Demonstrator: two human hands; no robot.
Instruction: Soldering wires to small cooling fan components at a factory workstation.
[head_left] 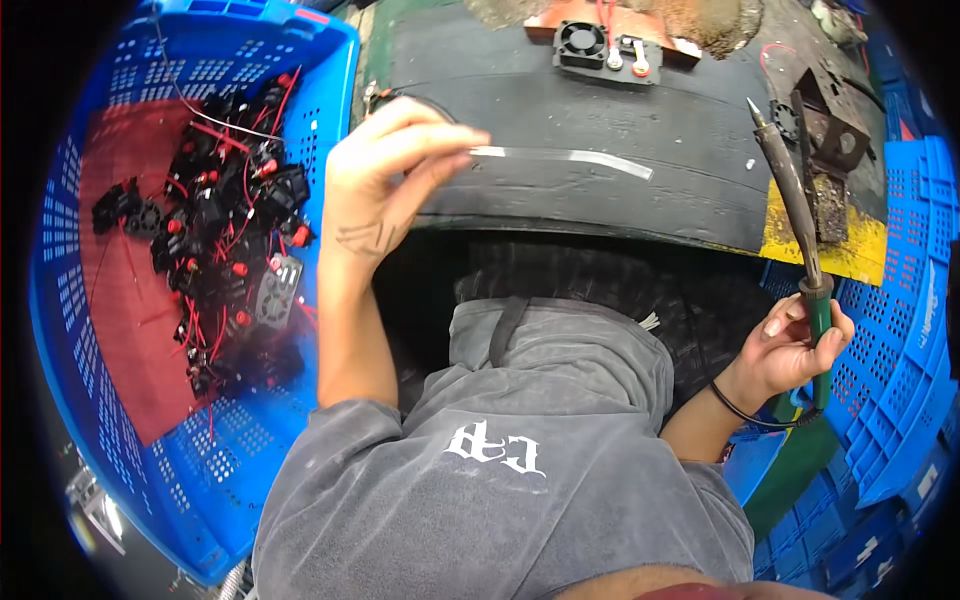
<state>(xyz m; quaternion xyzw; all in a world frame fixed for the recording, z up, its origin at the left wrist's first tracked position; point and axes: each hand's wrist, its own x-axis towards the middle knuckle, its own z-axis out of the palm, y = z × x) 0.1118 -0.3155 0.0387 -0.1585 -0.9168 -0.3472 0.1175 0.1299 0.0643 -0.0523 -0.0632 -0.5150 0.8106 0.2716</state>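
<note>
My left hand [395, 165] is raised over the left part of the dark work mat [580, 110]. Its thumb and fingertips pinch the end of a thin, pale, shiny strip [590, 158], which reaches right across the mat and bends slightly downward. I cannot tell the strip's material. On the right, the fingers of my right hand [790, 350] wrap round the green handle of a soldering iron [817, 320]. The iron stands nearly upright, its pointed tip up beside the mat's right edge. A small black fan assembly [600, 50] with red wires and ring terminals lies at the mat's far edge.
A blue perforated crate [210, 480] on the left holds several black fan parts [220, 220] with red wires. A thin wire [175, 85] crosses its far part. Near the iron's tip stands a rusty metal stand [830, 140]. More blue crates [890, 330] line the right.
</note>
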